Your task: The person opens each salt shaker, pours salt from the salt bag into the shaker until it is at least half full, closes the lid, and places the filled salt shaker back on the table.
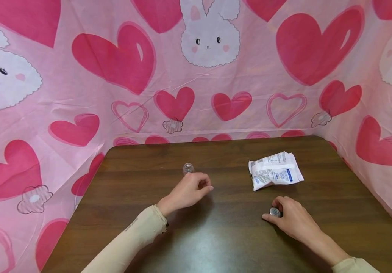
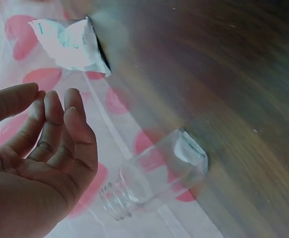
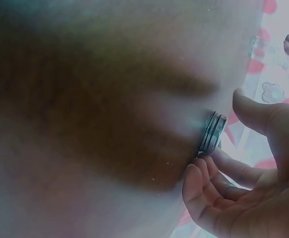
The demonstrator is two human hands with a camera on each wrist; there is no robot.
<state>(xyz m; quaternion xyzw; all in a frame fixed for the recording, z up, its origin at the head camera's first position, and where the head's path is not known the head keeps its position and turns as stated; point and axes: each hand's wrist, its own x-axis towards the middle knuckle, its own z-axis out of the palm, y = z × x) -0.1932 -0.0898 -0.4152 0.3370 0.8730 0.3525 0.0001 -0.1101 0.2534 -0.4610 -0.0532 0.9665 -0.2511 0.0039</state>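
A clear bottle (image 1: 188, 168) with a threaded neck stands uncapped on the table, partly hidden behind my left hand (image 1: 189, 189) in the head view. All of the bottle (image 2: 157, 173) shows in the left wrist view, beside the hand (image 2: 45, 148). My left fingers are loosely bent with nothing between them. A small round metal cap (image 1: 275, 212), with dark spots on top, rests on the table at my right hand (image 1: 296, 218). In the right wrist view, fingertips (image 3: 193, 173) are right at one side of the cap (image 3: 213, 134), while the thumb (image 3: 251, 111) stands apart from it.
A white printed packet (image 1: 275, 170) lies at the back right of the brown wooden table (image 1: 141, 163). Pink cloth (image 1: 196, 83) with hearts and rabbits hangs behind the table and along both sides.
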